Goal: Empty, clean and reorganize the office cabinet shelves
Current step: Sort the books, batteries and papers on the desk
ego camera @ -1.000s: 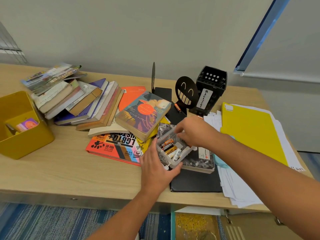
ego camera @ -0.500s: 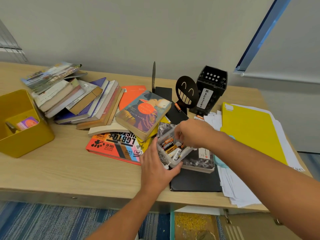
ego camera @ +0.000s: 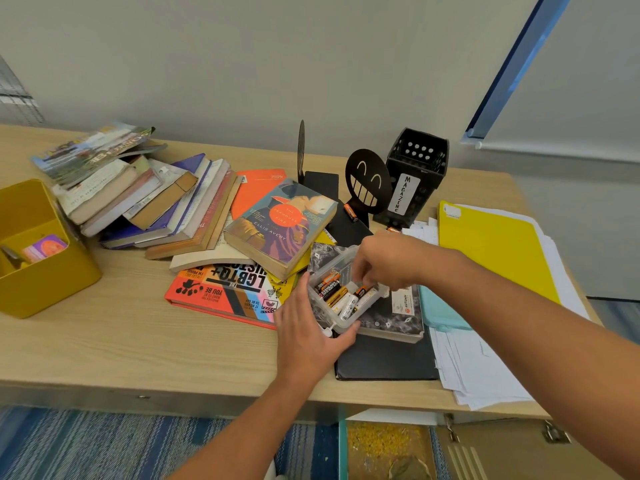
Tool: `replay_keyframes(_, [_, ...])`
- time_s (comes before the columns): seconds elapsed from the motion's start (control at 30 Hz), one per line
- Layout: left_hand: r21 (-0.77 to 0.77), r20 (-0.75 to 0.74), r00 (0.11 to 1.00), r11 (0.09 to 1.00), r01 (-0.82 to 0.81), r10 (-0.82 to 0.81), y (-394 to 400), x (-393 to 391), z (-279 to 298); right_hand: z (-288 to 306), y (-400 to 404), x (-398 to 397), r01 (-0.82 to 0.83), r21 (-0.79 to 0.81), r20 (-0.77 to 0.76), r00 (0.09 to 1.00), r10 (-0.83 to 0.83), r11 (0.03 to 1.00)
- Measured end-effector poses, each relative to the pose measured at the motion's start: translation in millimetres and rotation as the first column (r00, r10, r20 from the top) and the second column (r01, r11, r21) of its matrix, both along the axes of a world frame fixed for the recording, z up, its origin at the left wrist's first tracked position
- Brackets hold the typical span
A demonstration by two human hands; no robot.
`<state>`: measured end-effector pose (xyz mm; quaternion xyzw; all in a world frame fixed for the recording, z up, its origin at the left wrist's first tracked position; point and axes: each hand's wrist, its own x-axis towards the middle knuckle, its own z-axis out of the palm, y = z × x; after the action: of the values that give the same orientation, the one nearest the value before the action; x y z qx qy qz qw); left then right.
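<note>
Two hands work over a wooden desk crowded with what looks like cabinet contents. Taking the clear plastic battery box as landmark: a slumped pile of books fans out well to its left, with a yellow bin beyond that at the desk's left end. A yellow folder on loose white papers lies to its right. Behind it stand a black magazine holder and a smiley-face bookend. Just left of the box, a paperback novel overlaps an orange hardback. The box itself sits on a marbled notebook, which rests on a black binder.

The left hand cups the box's near-left corner, fingers spread along its wall, steadying it. The right hand reaches in from behind, fingertips curled down among the batteries; whether it pinches one I cannot tell. One loose battery lies behind the box on the bookend's base.

Risks, as I judge them: the box perches on an uneven stack, so a tug could tip it and scatter batteries. The right forearm hangs over the papers and could sweep them off the edge. Stray batteries roll easily and may get left behind.
</note>
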<state>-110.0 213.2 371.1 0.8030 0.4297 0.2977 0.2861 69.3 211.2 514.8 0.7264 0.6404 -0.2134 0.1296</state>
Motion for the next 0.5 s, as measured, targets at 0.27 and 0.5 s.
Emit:
replay_keyframes(0.27, [0.005, -0.016, 1.0, 1.0, 0.007, -0.007, 0, 0, 0, -13, 14, -10, -0.081, -0.175, 0.182, 0.977, 0.113, 0.981])
replay_keyframes(0.5, [0.024, -0.026, 1.0, 1.0, 0.011, -0.01, -1, 0, 0, -14, 17, -9, -0.089, -0.332, 0.062, 0.991, 0.116, 0.939])
